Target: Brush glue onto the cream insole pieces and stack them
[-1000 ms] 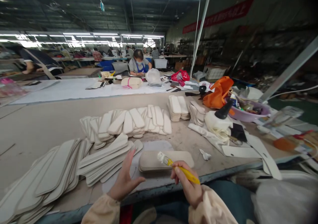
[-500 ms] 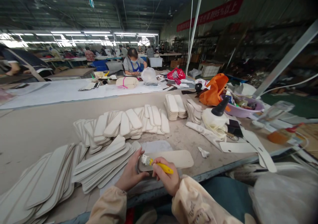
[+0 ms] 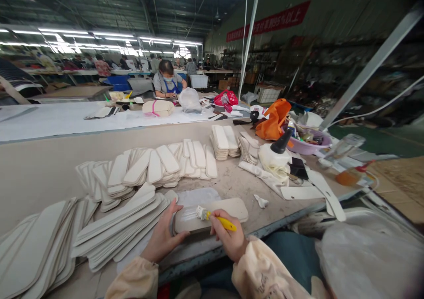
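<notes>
My right hand (image 3: 229, 239) grips a yellow-handled brush (image 3: 217, 218) whose white bristles rest on the top piece of a small stack of beige oblong pieces (image 3: 228, 208) near the table's front edge. A wet streak shows on that piece left of the bristles. My left hand (image 3: 164, 236) lies with fingers stretched out against the stack's left end, holding it steady. Both arms wear pale peach sleeves.
Fanned rows of the same beige pieces (image 3: 122, 226) spread left and behind (image 3: 159, 164), with neat stacks (image 3: 221, 141) farther back. A glue bottle with black nozzle (image 3: 276, 155), orange bag (image 3: 273, 120) and purple basin (image 3: 309, 148) sit right. Another person (image 3: 167, 81) works at a far table.
My left hand came down onto the stack's left end. The brush dropped from the air onto the top piece and has swept a little rightward, leaving a wet streak.
</notes>
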Tool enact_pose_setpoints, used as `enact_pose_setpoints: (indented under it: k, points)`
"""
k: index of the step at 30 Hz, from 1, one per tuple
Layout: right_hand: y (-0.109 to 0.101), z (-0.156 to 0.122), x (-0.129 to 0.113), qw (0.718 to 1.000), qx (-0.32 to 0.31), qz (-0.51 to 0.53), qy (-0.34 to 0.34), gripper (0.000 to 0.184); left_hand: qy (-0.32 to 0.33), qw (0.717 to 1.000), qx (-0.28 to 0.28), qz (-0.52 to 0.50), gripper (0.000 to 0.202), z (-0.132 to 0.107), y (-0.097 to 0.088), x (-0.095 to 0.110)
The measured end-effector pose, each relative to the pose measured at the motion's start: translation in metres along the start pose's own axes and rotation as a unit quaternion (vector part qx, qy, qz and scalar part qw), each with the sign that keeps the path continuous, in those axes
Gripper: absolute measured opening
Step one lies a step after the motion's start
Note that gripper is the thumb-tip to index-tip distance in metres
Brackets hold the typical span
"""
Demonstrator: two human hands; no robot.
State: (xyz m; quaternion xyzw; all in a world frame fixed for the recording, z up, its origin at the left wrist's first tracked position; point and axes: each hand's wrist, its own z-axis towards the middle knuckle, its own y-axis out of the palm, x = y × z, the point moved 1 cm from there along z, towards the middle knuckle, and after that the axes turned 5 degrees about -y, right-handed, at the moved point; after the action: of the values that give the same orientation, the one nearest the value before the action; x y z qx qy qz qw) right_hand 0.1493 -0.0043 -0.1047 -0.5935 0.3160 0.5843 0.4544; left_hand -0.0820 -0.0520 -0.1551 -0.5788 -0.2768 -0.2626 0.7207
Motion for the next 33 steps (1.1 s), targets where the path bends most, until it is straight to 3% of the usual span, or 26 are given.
enact_pose_setpoints:
  k: [8, 12, 15, 20, 25, 29, 33]
  points:
    - [-0.071, -0.012, 0.018, 0.991, 0.128, -0.033, 0.027, 0.036, 0.020, 0.998, 0.018, 0.056, 0.088, 0.000, 0.000, -0.002]
    - [-0.088, -0.019, 0.019, 0.982, 0.175, -0.068, 0.029, 0.036, 0.028, 0.998, 0.023, 0.059, 0.090, 0.000, 0.000, -0.004]
    - [-0.076, -0.022, 0.008, 0.983, 0.161, -0.088, 0.011, 0.034, 0.026, 0.998, 0.018, 0.054, 0.089, 0.000, -0.001, -0.003]
    - [-0.018, -0.019, -0.016, 0.999, 0.035, 0.029, -0.016, 0.030, 0.018, 0.999, -0.001, 0.033, 0.098, 0.001, -0.003, -0.001]
    - [0.030, -0.012, -0.009, 0.995, -0.031, 0.093, 0.002, 0.029, 0.038, 0.999, 0.005, 0.025, 0.104, 0.001, -0.003, -0.004]
    - [0.036, -0.010, 0.001, 0.996, -0.043, 0.081, 0.013, 0.028, 0.045, 0.998, 0.008, 0.035, 0.104, 0.002, -0.003, -0.003]
    - [0.014, -0.012, -0.001, 0.999, -0.019, 0.040, 0.013, 0.028, 0.048, 0.997, 0.007, 0.065, 0.102, 0.003, -0.003, -0.001]
